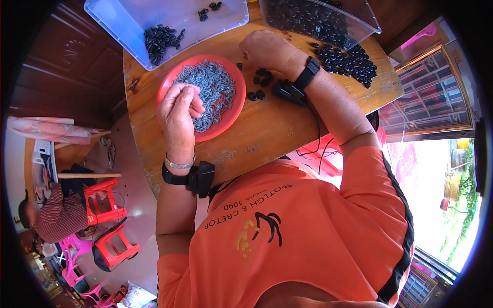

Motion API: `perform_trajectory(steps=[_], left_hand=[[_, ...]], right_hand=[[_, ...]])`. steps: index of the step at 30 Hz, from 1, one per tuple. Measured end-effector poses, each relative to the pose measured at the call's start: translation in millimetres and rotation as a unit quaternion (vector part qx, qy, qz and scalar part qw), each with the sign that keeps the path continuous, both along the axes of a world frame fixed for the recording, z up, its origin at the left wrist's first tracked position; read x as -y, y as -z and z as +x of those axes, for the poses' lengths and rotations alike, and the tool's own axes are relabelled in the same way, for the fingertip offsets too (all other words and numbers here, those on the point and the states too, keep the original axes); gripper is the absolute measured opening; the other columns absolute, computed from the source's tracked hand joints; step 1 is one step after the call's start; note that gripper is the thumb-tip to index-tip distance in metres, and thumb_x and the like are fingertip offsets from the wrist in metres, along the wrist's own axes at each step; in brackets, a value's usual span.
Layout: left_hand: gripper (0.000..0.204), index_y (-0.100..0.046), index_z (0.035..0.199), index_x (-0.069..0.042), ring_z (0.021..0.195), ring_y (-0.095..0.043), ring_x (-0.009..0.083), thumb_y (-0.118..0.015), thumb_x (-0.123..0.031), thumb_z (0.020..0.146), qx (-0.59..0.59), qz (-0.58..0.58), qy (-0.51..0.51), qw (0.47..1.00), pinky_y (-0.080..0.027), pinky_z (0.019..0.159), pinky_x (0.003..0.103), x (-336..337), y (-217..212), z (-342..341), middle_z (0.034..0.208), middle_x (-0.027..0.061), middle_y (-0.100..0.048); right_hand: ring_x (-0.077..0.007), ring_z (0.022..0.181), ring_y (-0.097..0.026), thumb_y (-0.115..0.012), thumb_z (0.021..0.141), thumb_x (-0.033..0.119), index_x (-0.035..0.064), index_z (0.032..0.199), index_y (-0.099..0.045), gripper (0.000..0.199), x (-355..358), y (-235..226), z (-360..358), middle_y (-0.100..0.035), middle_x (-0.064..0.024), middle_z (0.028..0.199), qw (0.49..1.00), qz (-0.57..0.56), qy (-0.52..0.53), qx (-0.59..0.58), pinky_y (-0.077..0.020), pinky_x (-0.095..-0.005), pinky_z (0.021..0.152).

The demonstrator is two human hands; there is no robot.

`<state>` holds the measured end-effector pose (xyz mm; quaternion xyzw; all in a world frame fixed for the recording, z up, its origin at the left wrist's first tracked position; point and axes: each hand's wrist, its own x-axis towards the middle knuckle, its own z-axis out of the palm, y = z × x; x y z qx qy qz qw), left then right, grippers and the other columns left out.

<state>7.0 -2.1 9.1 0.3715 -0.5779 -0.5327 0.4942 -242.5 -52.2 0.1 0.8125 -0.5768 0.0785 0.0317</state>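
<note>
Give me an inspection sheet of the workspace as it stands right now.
Surface: round wooden table, worn at its near edge.
Job's things: red plate heaped with grey screws; loose black rings by the right hand.
Clutter: clear tray with a few rings; clear bin full of them; a pile spilled on the table.
Hands: left hand pinched shut over the plate, contents not visible; right hand curled, knuckles up, over the loose rings.
Cables: black cable running off the near edge.
Surroundings: red stools, a seated person at left, a window at right.
</note>
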Motion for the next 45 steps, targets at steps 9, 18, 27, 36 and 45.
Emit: perform_trajectory(steps=[9, 18, 27, 36, 45], left_hand=[[0.023, -0.06, 0.083, -0.002, 0.052, -0.051, 0.0079, -0.049, -0.021, 0.091, 0.022, 0.025, 0.016, 0.999, -0.038, 0.047, 0.019, 0, 0, -2, 0.062, 0.0009, -0.055], [0.033, -0.053, 0.085, -0.005, 0.054, -0.052, 0.0174, -0.041, -0.035, 0.091, -0.135, 0.24, 0.169, 0.947, -0.037, 0.047, 0.026, 5, 10, 5, 0.063, 0.006, -0.053], [0.016, -0.05, 0.085, -0.005, 0.055, -0.052, 0.0146, -0.044, -0.019, 0.09, -0.141, 0.166, 0.127, 0.968, -0.037, 0.048, 0.023, 6, 2, 1, 0.065, 0.0038, -0.051], [0.012, -0.053, 0.085, -0.005, 0.055, -0.052, 0.0104, -0.048, -0.015, 0.089, -0.079, 0.123, 0.071, 0.987, -0.038, 0.049, 0.02, 6, 1, 0, 0.066, 0.0028, -0.055], [0.006, -0.054, 0.085, -0.005, 0.054, -0.047, 0.0045, -0.053, -0.01, 0.088, -0.036, 0.009, -0.039, 0.999, -0.036, 0.049, 0.017, 5, -2, 5, 0.063, -0.0017, -0.053]], right_hand=[[-0.0137, 0.081, -0.064, -0.066, 0.079, 0.006, 0.0032, 0.094, -0.067, 0.015, -9, -20, 19, -0.068, -0.0068, 0.084, 0.863, 0.096, -0.119, 0.482, -0.0501, -0.0274, 0.073], [-0.0235, 0.08, -0.064, -0.066, 0.079, 0.002, 0.0065, 0.091, -0.068, 0.013, -42, -26, 65, -0.066, -0.0074, 0.082, 0.827, -0.051, -0.307, 0.468, -0.0498, -0.0316, 0.074], [-0.0231, 0.086, -0.063, -0.068, 0.077, 0.003, 0.0072, 0.092, -0.067, 0.016, -44, -26, 65, -0.065, -0.0067, 0.089, 0.84, -0.027, -0.284, 0.461, -0.0499, -0.0319, 0.076], [-0.0239, 0.087, -0.063, -0.07, 0.076, 0.009, 0.0068, 0.094, -0.066, 0.019, -37, -17, 63, -0.065, -0.0079, 0.091, 0.863, 0.006, -0.245, 0.442, -0.0497, -0.032, 0.075], [-0.0276, 0.086, -0.057, -0.066, 0.071, 0.018, 0.0066, 0.079, -0.064, 0.014, -33, -5, 63, -0.059, -0.0087, 0.08, 0.973, -0.101, -0.199, 0.055, -0.0489, -0.0371, 0.073]])
